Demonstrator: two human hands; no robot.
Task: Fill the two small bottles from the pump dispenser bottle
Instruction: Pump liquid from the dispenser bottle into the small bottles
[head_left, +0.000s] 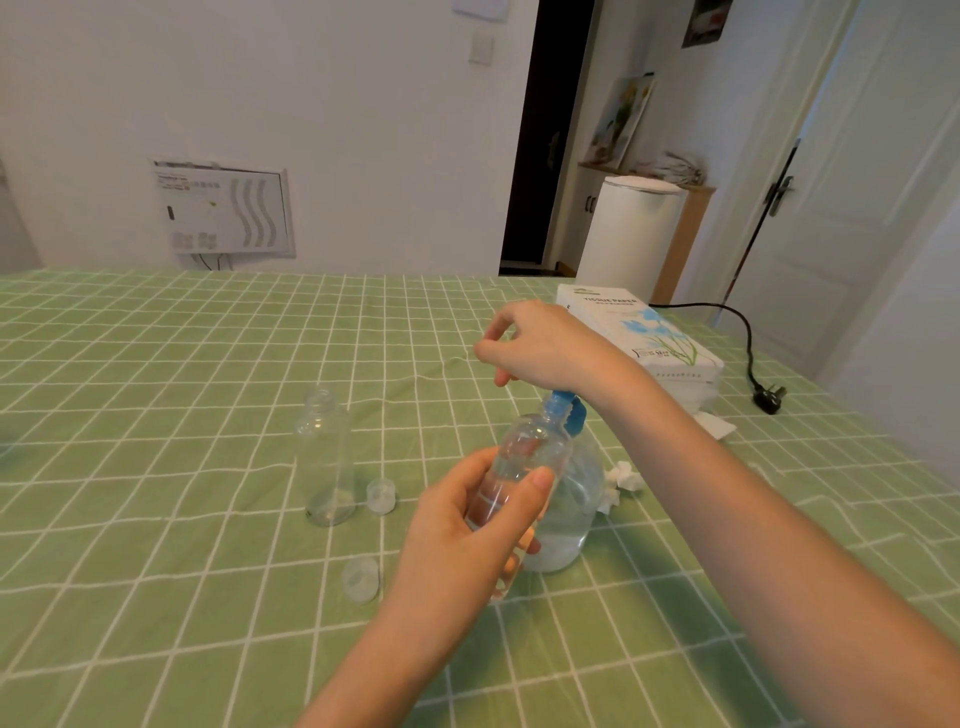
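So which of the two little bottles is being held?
The small bottle gripped by the left hand, raised beside the blue pump; the other bottle stands uncapped on the tablecloth.

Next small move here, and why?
Probably press the blue pump down with the right hand, which sits over its top. The left hand holds a small bottle tilted, mouth up by the spout, so it looks ready to catch liquid.
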